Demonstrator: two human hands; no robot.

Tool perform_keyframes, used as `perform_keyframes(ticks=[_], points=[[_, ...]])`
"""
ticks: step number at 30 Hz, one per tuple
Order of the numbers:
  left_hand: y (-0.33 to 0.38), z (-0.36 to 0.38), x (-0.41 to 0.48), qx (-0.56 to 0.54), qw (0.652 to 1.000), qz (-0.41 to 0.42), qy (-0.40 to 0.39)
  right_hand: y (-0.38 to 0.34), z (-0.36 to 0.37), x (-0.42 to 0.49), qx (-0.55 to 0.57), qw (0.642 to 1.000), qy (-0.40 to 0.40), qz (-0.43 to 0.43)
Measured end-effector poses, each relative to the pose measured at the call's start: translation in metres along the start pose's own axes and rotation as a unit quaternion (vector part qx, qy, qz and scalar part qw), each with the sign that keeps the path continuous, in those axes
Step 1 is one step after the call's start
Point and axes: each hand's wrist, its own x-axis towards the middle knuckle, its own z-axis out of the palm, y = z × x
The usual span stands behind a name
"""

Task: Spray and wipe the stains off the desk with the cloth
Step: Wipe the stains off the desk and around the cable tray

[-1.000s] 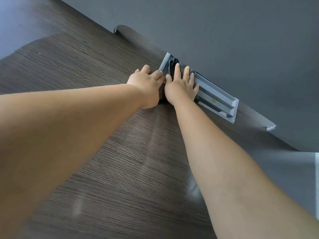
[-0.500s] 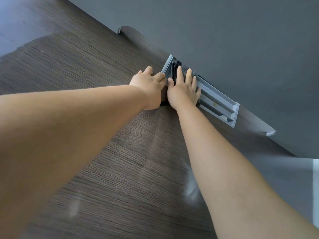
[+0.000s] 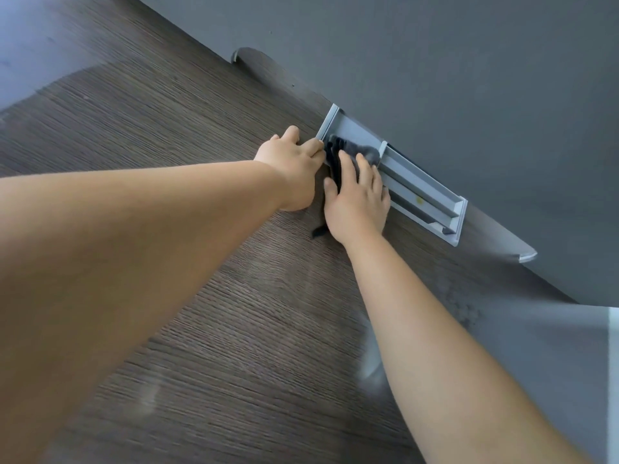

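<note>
While both bare forearms reach across the dark wood-grain desk (image 3: 207,329) toward its far edge, much of the dark cloth (image 3: 355,150) lies hidden under the right hand (image 3: 356,202), which is spread flat on it with fingers (image 3: 348,169) extended and slightly apart, pressing rather than gripping. The cloth sits at the near left end of a grey cable tray (image 3: 422,190) recessed along the desk's back edge, against the dark grey wall (image 3: 469,78); part of the cloth bunches inside the tray and a thin dark tail shows on the desk beside the right wrist. The left hand (image 3: 294,169) rests just left of the cloth, fingers curled at the tray's corner; whether they pinch the cloth or only touch the rim cannot be told. Motion blur softens the cloth's folds, and both elbows are cut off by the frame.
</note>
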Motion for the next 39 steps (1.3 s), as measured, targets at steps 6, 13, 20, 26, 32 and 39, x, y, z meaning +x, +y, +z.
perform_keyframes(ticks=[6, 13, 20, 26, 32, 39], points=[[-0.001, -0.001, -0.002, 0.014, 1.0, 0.007, -0.003, 0.015, 0.001, -0.004, 0.003, 1.0, 0.027, 0.009], [-0.001, 0.001, -0.002, 0.01, 1.0, 0.008, 0.025, -0.008, 0.002, 0.012, 0.005, 0.999, 0.032, -0.029], [-0.008, 0.001, -0.002, 0.002, 1.0, 0.017, 0.019, 0.022, 0.006, 0.007, -0.034, 0.999, 0.032, -0.027], [-0.012, 0.003, 0.0, 0.045, 0.998, 0.033, 0.013, -0.01, 0.009, 0.015, -0.018, 0.999, 0.022, -0.042], [-0.007, -0.003, 0.002, 0.111, 0.993, 0.042, -0.007, 0.035, -0.002, 0.008, -0.049, 0.996, 0.027, -0.063], [-0.007, -0.005, 0.001, 0.118, 0.992, 0.044, -0.006, -0.012, 0.003, 0.025, -0.023, 1.0, 0.012, -0.016]])
